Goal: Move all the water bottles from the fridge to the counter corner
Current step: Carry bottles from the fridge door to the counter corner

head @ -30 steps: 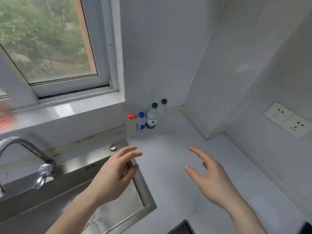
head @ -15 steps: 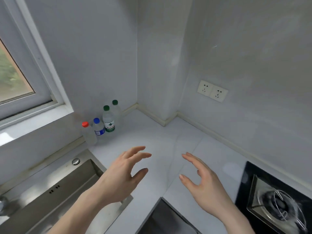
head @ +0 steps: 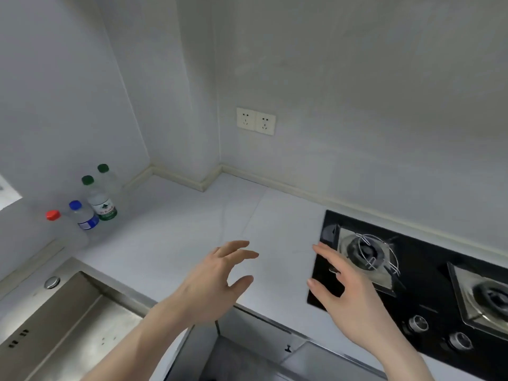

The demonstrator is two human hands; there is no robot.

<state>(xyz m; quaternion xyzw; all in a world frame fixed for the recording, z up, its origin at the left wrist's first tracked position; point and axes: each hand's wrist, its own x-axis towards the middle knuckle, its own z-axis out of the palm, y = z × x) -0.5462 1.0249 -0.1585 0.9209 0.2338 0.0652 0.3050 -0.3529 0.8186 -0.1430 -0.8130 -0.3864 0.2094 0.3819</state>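
Just pale counter, gas hob rt.

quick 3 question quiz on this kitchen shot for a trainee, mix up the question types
1. True or false: the left hand is holding a bottle.
2. How many bottles stand on the counter by the wall?
3. Which cap colour appears twice? A) red B) blue C) green

Key
1. False: both it and the right hand are open and hold nothing.
2. Four: red-capped bottle, blue-capped bottle, labelled green-capped bottle, rear green-capped bottle.
3. C
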